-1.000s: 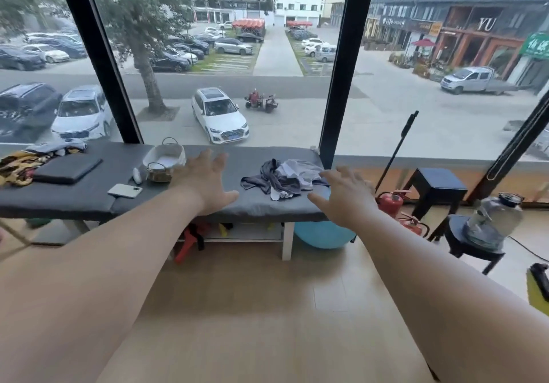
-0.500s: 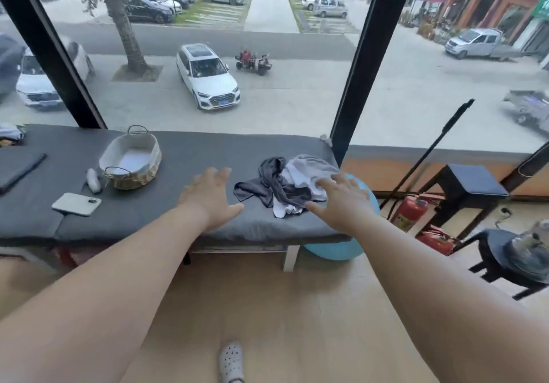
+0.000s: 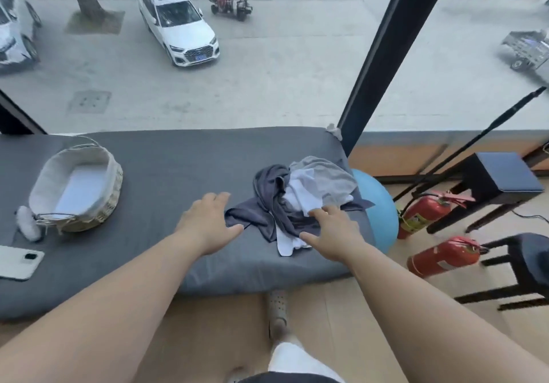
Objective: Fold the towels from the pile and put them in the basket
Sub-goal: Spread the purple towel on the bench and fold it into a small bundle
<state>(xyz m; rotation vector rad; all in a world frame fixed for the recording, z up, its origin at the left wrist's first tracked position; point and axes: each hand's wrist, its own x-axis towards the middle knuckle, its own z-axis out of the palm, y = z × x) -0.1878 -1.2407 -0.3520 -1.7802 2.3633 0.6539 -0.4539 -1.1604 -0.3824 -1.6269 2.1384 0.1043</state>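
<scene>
1. Now neither hand has a grip on anything: the right hand [image 3: 329, 234] lies spread, palm down, on the near edge of the towel pile [image 3: 300, 201]; the left hand [image 3: 208, 219] hovers spread just beside its dark corner.
2. Crumpled dark grey, white and light grey towels are tangled at the right end of the grey padded bench [image 3: 166, 163].
3. Well apart on the left stands the lined wicker basket [image 3: 77, 186], with a phone [image 3: 17, 261] nearer; bare bench lies between.
</scene>
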